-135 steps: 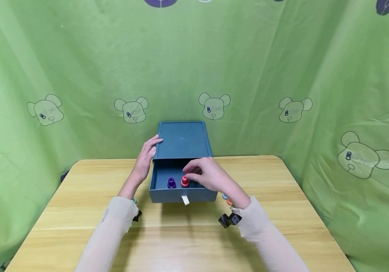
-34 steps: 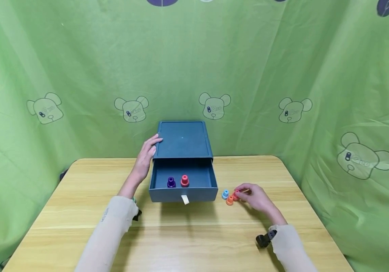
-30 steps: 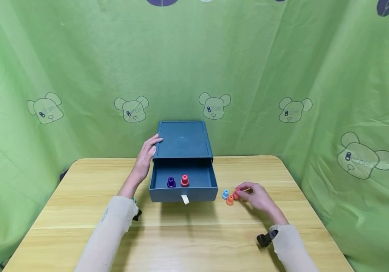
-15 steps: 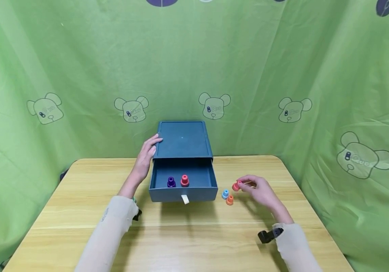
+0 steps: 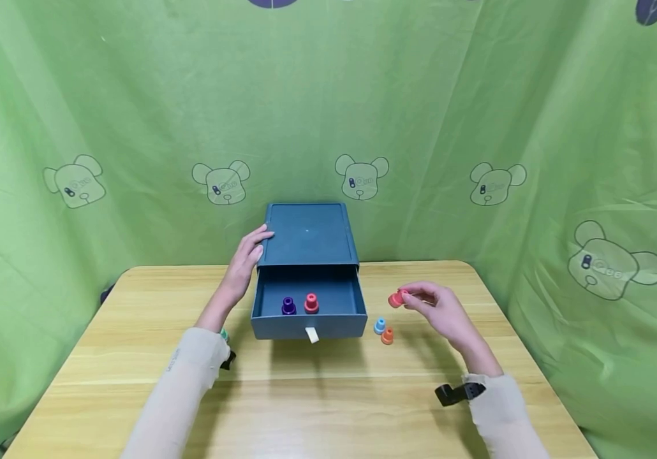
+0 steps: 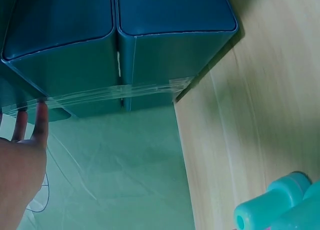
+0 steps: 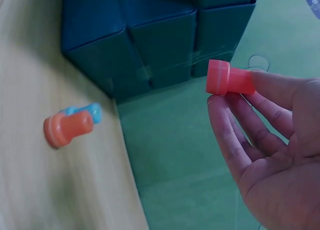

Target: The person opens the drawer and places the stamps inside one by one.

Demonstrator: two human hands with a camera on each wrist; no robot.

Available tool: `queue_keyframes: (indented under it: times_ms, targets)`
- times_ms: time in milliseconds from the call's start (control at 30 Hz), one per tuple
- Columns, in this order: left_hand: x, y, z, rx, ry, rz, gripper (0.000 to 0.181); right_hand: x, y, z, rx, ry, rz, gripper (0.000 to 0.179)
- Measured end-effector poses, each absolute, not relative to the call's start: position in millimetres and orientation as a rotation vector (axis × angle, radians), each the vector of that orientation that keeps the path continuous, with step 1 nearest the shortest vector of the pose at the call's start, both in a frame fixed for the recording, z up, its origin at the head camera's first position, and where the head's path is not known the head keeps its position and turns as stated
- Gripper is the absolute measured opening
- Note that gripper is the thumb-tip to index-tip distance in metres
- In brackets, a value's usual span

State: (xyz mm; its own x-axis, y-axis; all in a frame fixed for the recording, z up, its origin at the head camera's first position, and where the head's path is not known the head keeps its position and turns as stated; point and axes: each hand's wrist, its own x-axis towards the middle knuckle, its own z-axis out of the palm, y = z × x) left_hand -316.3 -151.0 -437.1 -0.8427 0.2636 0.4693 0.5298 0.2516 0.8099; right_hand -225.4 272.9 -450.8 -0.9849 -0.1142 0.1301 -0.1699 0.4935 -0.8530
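Observation:
In the head view my left hand rests on the left side of a dark blue drawer box, fingers straight along its top edge. My right hand pinches a red stepped plastic peg between thumb and fingers, wide end pointing away from the palm. That peg is raised above the table, right of the pulled-out drawer. Inside the drawer, a purple peg and another red peg stand upright near the front wall. A light blue peg and an orange peg stand below my right hand.
Green pegs stand on the table left of the box, mostly behind my left wrist in the head view. A white pull tab hangs from the drawer front. A green curtain surrounds the wooden table.
My right hand left the red peg in the drawer, went right to the table and pinched the other red peg. It has since lifted that peg upward. My left hand stayed put.

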Motion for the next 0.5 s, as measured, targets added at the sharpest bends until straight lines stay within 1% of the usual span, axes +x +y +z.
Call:
queue_keyframes:
  times_ms: [167, 500]
  targets:
    - [-332.4, -154.8, -454.6, -0.74, -2.278, -1.632, 0.045, -223.0, 266.5, -439.2, 0.254, -2.622, 1.583, 0.038]
    - [-333.5, -153.2, -458.7, -0.727, -2.238, -1.629, 0.042, -218.5, 250.1, -415.3, 0.366, -2.499, 1.663, 0.034]
